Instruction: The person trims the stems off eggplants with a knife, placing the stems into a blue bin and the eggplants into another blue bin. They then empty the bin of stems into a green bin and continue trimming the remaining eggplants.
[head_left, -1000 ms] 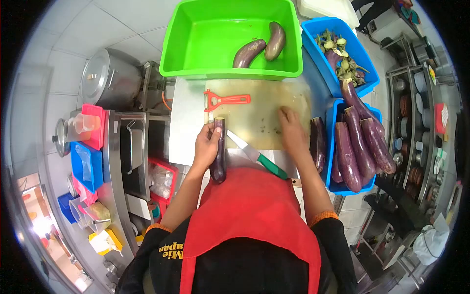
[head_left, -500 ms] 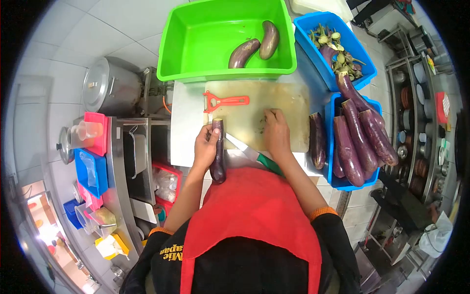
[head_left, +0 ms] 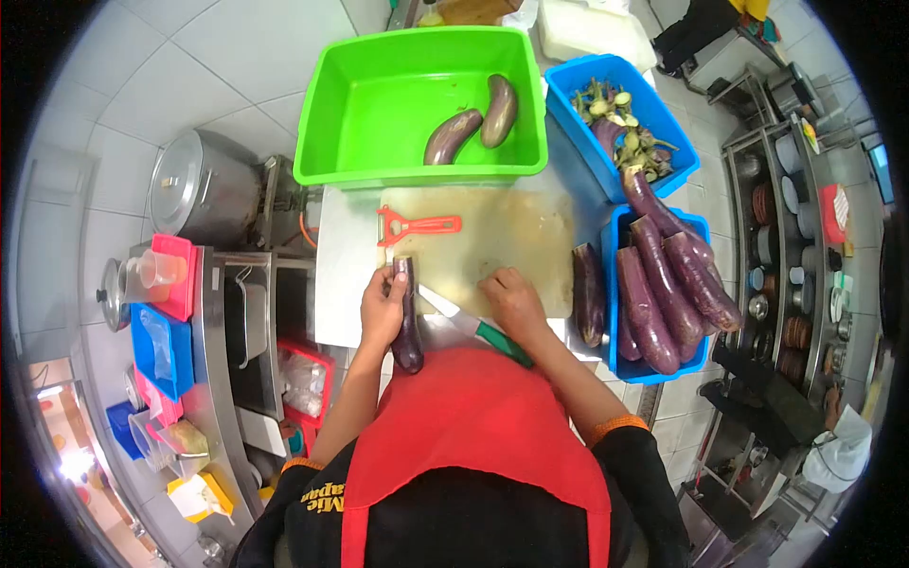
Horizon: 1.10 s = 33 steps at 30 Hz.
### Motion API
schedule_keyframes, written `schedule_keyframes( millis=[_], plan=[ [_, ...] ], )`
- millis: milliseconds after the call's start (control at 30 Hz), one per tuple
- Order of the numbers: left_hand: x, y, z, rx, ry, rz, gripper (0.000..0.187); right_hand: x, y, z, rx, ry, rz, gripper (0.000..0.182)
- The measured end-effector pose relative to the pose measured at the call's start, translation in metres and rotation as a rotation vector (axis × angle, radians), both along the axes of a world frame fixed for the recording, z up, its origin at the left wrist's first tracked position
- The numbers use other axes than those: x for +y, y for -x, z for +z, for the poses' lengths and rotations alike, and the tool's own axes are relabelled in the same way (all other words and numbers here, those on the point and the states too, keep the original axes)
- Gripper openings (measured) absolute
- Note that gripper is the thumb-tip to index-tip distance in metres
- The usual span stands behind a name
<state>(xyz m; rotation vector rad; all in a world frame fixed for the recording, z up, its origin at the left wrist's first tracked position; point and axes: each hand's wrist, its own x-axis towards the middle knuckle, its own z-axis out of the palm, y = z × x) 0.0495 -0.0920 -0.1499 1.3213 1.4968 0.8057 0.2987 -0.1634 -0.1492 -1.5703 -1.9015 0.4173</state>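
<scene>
My left hand (head_left: 383,308) grips a purple eggplant (head_left: 408,331) near its trimmed upper end; its lower end points toward the red apron. On the cutting board (head_left: 473,213), my right hand (head_left: 514,301) rests with its fingers curled, and whatever may be in them is hidden. A knife with a green handle (head_left: 503,344) lies slanted between my hands, its blade (head_left: 443,304) pointing at the held eggplant. Above my left hand, an orange peeler (head_left: 421,225) lies on the board. Another whole eggplant (head_left: 588,295) is at the board's right side.
A green tub (head_left: 421,178) behind the board holds two eggplants. To the right, a blue bin (head_left: 617,374) is piled with several eggplants, and a blue tub (head_left: 565,95) holds cut stem ends. A large pot (head_left: 204,189) stands at left; shelves (head_left: 776,237) line the right.
The view has shifted, so everything sits lower and slightly left. My right hand has slid over the board toward my body, its fingers now turned more to the left. My left hand still holds the eggplant.
</scene>
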Motion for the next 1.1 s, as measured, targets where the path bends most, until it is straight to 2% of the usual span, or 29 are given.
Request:
schedule_keyframes(
  millis=[133, 200, 233, 267, 300, 367, 433, 533, 600, 733, 767, 833, 933, 1067, 1100],
  plan=[
    [-0.001, -0.003, 0.006, -0.025, 0.013, 0.010, 0.034, 0.017, 0.005, 0.005, -0.057, 0.034, -0.184, 0.013],
    [-0.002, -0.001, -0.002, -0.074, 0.008, 0.016, 0.032, 0.038, -0.003, 0.030, 0.183, -0.011, -0.460, 0.012],
    [-0.001, 0.000, -0.005, -0.117, 0.016, 0.023, 0.031, 0.051, -0.016, 0.060, 0.143, -0.158, -0.484, 0.011],
    [-0.002, -0.001, 0.005, -0.053, 0.002, 0.001, 0.028, 0.062, -0.035, 0.095, 0.107, -0.294, -0.509, 0.011],
    [-0.003, 0.000, 0.006, -0.042, 0.016, 0.015, 0.028, 0.073, -0.050, 0.117, -0.069, -0.388, -0.604, 0.010],
    [-0.002, -0.001, 0.007, -0.013, -0.021, -0.010, 0.027, 0.095, -0.081, 0.154, -0.116, -0.558, -0.670, 0.008],
    [-0.005, -0.002, 0.012, -0.040, 0.021, 0.006, 0.028, 0.122, -0.121, 0.147, -0.197, -0.491, -0.681, 0.010],
    [0.002, -0.003, 0.007, -0.065, 0.008, 0.019, 0.029, 0.127, -0.117, 0.131, -0.295, -0.392, -0.709, 0.015],
    [-0.003, 0.002, 0.004, -0.052, -0.030, 0.003, 0.030, 0.110, -0.081, 0.103, -0.149, -0.298, -0.559, 0.019],
    [-0.004, 0.004, 0.000, -0.085, 0.034, 0.014, 0.031, 0.073, -0.023, 0.049, -0.303, 0.370, -0.273, 0.021],
    [-0.002, 0.004, 0.001, -0.106, 0.033, 0.009, 0.031, 0.066, -0.016, 0.041, -0.301, 0.367, -0.266, 0.021],
    [-0.003, 0.005, 0.004, -0.117, 0.037, 0.016, 0.031, 0.050, -0.003, 0.029, -0.241, 0.069, -0.227, 0.022],
    [-0.001, 0.005, 0.007, -0.203, 0.085, 0.019, 0.031, 0.031, 0.008, 0.034, -0.201, 0.163, -0.210, 0.026],
    [0.002, 0.003, 0.021, -0.314, 0.148, 0.103, 0.032, 0.021, 0.026, 0.022, -0.189, 0.112, -0.262, 0.024],
    [0.003, 0.003, 0.029, -0.418, 0.245, 0.141, 0.032, 0.020, 0.026, 0.016, -0.159, 0.100, -0.204, 0.023]
  ],
)
